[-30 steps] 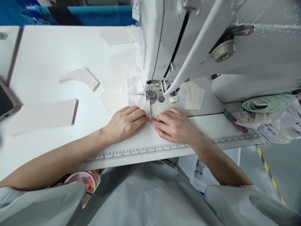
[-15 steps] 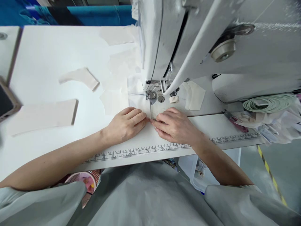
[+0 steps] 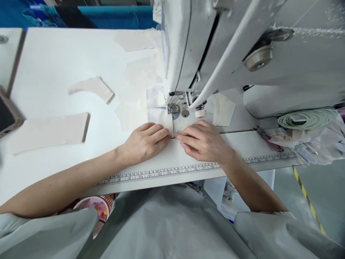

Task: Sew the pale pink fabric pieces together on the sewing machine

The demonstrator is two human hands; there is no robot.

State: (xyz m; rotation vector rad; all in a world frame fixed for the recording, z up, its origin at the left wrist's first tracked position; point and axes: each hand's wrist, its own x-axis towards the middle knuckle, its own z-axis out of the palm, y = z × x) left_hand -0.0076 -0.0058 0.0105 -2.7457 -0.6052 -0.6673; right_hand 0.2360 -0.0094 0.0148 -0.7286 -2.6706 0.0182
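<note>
1. White fabric (image 3: 163, 119) lies left of the presser foot (image 3: 174, 108).
2. Left hand (image 3: 147, 142), fingers bunched, touches it; grip hidden.
3. Right hand (image 3: 206, 141), fingers curled, hold unclear, has drawn apart; left seemingly steadies alone.

A: Identify the items at the right end of the table (image 3: 45, 61).
B: A coil of pale green cord (image 3: 309, 123), with crumpled plastic wrapping (image 3: 325, 139) just in front. Red-handled snips (image 3: 273, 144) lie just beside the wrapping, blades pointing away from the table's front edge.
A: Specify the front edge.
B: A measuring scale (image 3: 161, 174) runs along it.
A: Below table level?
B: Left: a round basket (image 3: 110, 201) containing pink and yellow items. Right: a translucent bin (image 3: 217, 194) containing scraps. Yellow-and-black tape (image 3: 304, 190) marks the floor (image 3: 326, 187).
A: Far side?
B: Blue cloth (image 3: 113, 16), with a black band across it.
</note>
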